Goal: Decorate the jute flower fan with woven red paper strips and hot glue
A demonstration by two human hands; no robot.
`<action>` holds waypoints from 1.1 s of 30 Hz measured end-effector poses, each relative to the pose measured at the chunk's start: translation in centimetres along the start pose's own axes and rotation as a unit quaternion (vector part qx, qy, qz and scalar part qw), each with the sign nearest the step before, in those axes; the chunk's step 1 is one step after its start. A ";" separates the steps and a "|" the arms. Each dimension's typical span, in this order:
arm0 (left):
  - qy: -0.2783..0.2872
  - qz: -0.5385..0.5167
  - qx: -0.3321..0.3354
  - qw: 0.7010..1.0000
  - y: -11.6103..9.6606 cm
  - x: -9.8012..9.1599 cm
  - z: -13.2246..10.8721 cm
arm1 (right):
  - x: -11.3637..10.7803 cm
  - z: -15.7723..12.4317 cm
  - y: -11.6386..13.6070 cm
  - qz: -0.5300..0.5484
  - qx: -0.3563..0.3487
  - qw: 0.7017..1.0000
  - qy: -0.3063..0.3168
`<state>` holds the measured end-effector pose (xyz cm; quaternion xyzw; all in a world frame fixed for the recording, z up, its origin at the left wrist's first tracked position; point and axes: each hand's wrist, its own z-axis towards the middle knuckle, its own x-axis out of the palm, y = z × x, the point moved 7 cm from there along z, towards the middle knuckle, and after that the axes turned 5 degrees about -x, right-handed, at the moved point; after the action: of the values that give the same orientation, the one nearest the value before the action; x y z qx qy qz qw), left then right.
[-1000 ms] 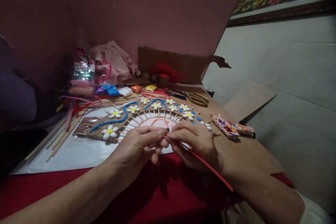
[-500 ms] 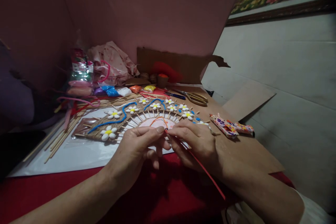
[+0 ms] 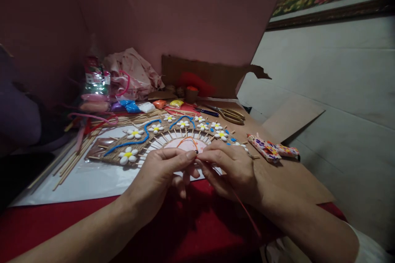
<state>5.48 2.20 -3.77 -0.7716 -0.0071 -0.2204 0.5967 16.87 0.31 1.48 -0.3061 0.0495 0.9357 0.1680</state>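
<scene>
My left hand point(image 3: 159, 170) and my right hand point(image 3: 233, 168) meet at the fingertips over the front of the table. A tiny dark bead point(image 3: 196, 152) shows between them, pinched by my left thumb and finger. My right thumb and forefinger are closed on a red cord point(image 3: 245, 210), whose blurred tail hangs down below that hand. An orange cord loop point(image 3: 187, 138) rises above the bead. Behind my hands lies an arched, twine-wrapped stick piece point(image 3: 143, 146) with white-and-yellow flowers and blue wavy strips. My hands cover part of its pink centre point(image 3: 177, 144).
Loose thin sticks point(image 3: 66, 168) lie at the left on a white sheet point(image 3: 92, 187). Bags of coloured clay point(image 3: 131, 106) line the back. Gold-handled scissors point(image 3: 231, 115) and a flower-patterned item point(image 3: 268, 148) rest on brown board point(image 3: 284, 178) at the right. Cardboard point(image 3: 212, 76) stands against the wall.
The bead has shifted slightly up and right at my fingertips. The red cord's hanging tail has swung a little left and is blurred. Both hands stay almost in place.
</scene>
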 end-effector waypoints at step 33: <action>0.038 -0.020 -0.066 0.997 0.3 0.3 0.0 | 0.0 0.4 -1.1 0.167 0.038 0.985 -0.009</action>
<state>5.79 2.06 -3.91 -0.8003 0.0148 -0.2611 0.5396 17.03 1.45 1.76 -0.2787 0.1344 0.9507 0.0212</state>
